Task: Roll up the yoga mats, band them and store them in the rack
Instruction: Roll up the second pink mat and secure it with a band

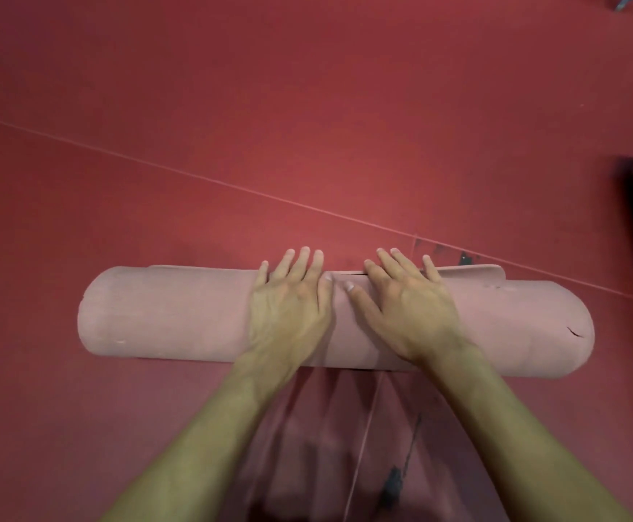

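A pink yoga mat (pixel 164 318), rolled into a thick tube, is seen lying crosswise on the red floor (pixel 307 126), on the near side of a pale seam (pixel 194 175) drawn slantwise across it. The left hand (pixel 288 307) and right hand (pixel 409 310) are laid flat on the roll's middle, fingers straight and slightly spread, nothing being gripped. The mat's loose edge (pixel 473 271) is seen along the far side.
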`<state>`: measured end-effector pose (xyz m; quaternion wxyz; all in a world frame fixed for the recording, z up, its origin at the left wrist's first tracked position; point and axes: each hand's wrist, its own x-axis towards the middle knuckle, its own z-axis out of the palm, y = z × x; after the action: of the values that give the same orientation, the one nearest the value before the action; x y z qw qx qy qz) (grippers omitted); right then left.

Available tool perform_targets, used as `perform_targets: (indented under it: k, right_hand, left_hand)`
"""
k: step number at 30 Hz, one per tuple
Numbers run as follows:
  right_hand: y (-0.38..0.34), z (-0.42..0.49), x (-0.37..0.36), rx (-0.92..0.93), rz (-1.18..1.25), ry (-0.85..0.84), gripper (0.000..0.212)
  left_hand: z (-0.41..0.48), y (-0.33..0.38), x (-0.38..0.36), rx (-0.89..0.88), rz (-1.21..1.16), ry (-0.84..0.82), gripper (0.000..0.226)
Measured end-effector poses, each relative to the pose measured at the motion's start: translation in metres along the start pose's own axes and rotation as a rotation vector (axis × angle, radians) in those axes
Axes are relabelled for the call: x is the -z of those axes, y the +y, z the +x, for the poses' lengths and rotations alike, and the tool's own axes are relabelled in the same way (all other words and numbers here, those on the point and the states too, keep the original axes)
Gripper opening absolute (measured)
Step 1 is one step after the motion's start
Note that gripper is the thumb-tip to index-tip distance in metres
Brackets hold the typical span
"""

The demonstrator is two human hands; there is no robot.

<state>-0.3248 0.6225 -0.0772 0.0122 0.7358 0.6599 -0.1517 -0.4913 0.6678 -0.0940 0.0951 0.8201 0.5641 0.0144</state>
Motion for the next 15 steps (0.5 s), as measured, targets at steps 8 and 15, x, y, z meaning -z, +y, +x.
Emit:
perform_targets:
  k: [8, 15]
  right_hand:
    - [0.005, 0.03, 0.006, 0.021, 0.059, -0.071, 0.055]
    - [0.0, 0.021, 0.0, 0.002, 0.044, -0.136, 0.06]
  left_hand:
    - [0.013, 0.01, -0.006, 0.118, 0.02, 0.122, 0.057]
    - [0.0, 0.006, 0.001, 0.053, 0.064, -0.105, 0.066]
